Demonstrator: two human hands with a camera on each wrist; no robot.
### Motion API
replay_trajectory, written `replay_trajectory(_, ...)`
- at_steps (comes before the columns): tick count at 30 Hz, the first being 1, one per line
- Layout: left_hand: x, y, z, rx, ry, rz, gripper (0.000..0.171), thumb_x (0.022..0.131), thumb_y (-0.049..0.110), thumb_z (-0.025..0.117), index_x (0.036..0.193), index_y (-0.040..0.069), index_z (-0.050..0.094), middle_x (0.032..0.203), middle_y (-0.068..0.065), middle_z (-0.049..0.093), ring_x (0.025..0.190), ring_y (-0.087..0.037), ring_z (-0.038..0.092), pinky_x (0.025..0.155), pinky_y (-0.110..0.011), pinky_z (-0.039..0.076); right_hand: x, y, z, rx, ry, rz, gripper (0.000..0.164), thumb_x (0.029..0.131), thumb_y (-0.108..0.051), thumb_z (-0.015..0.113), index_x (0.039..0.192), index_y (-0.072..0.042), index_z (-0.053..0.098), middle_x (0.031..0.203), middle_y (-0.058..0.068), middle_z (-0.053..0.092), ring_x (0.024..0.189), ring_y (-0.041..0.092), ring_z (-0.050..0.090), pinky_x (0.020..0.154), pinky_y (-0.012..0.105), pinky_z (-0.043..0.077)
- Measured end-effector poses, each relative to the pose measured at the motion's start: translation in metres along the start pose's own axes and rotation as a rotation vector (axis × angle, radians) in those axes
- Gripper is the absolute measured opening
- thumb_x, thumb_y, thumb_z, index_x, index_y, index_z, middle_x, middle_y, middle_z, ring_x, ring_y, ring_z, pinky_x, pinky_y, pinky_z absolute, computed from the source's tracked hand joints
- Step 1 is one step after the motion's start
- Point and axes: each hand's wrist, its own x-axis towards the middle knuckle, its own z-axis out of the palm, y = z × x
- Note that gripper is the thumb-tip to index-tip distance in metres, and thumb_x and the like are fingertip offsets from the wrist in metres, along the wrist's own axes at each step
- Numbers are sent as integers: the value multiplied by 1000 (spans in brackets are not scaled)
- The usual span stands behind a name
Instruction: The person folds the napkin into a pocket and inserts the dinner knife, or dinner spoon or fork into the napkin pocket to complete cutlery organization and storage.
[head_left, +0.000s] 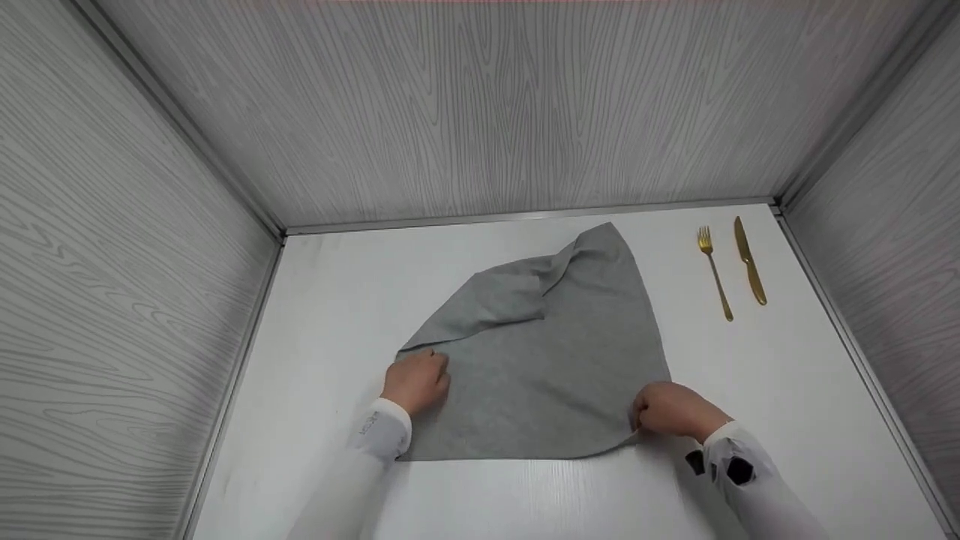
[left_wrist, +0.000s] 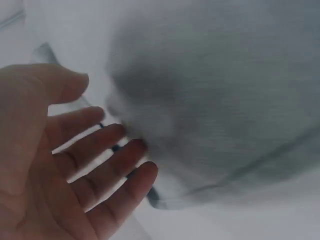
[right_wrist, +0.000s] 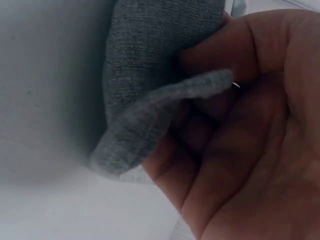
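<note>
A grey cloth napkin (head_left: 540,375) lies spread on the white table, its far left part folded over in loose creases. My left hand (head_left: 418,381) is at the napkin's left edge; in the left wrist view its fingers (left_wrist: 107,182) are extended and slightly bent at that edge, thumb apart, pinching nothing. At the near right corner my right hand (head_left: 675,410) grips the napkin. The right wrist view shows the corner (right_wrist: 145,120) bunched between thumb and curled fingers, slightly raised. Parts of those fingers are hidden by the fabric.
A gold fork (head_left: 715,274) and a gold knife (head_left: 749,261) lie side by side at the table's far right. Grey wood-grain panels (head_left: 487,120) enclose the white table (head_left: 330,300) at the back, left and right.
</note>
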Motion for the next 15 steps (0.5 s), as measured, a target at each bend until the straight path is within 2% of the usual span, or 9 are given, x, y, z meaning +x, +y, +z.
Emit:
replay_trajectory(2, 14, 8, -2, -34, 21, -11, 19, 101, 21, 60, 110, 10, 74, 97, -6, 67, 86, -25, 66, 71, -44, 57, 2, -2, 0, 6, -32, 34, 29, 82, -2, 57, 59, -20, 64, 55, -9, 49, 51, 12, 40, 49, 31, 34)
replay_trajectory(3, 21, 12, -2, -51, 42, -4, 19, 101, 20, 61, 112, 11, 73, 102, -7, 68, 92, -25, 67, 76, -44, 58, 3, -3, 1, 10, -47, 49, 29, 82, -4, 57, 58, -19, 62, 52, -9, 46, 49, 12, 38, 47, 30, 33)
replay_trajectory(5, 38, 22, 0, -68, 85, 25, 29, 101, 20, 64, 128, 11, 69, 122, -8, 66, 110, -27, 65, 90, -44, 56, 4, -5, 1, 22, -78, 76, 29, 84, -7, 57, 57, -17, 60, 50, -8, 47, 46, 11, 39, 45, 29, 32)
replay_trajectory(8, 63, 37, 4, -58, 108, 83, 44, 100, 18, 64, 143, 12, 59, 144, -11, 56, 130, -31, 54, 104, -48, 49, 8, -6, 2, 67, -127, 109, 28, 86, -9, 55, 60, -13, 64, 52, -5, 54, 45, 11, 43, 44, 29, 34)
replay_trajectory(12, 92, 53, 12, -12, 76, 101, 62, 99, 25, 65, 157, 16, 43, 160, -9, 41, 145, -32, 40, 113, -50, 39, 11, -6, 0, 119, -188, 141, 28, 88, -10, 54, 66, -10, 71, 54, -1, 59, 44, 12, 43, 42, 27, 34)
replay_trajectory(15, 107, 60, 19, 5, 43, 49, 59, 99, 32, 68, 153, 19, 49, 154, -6, 49, 141, -31, 44, 112, -49, 40, 10, -6, -1, 135, -212, 149, 27, 88, -10, 54, 69, -10, 74, 55, 0, 61, 44, 12, 44, 41, 27, 34)
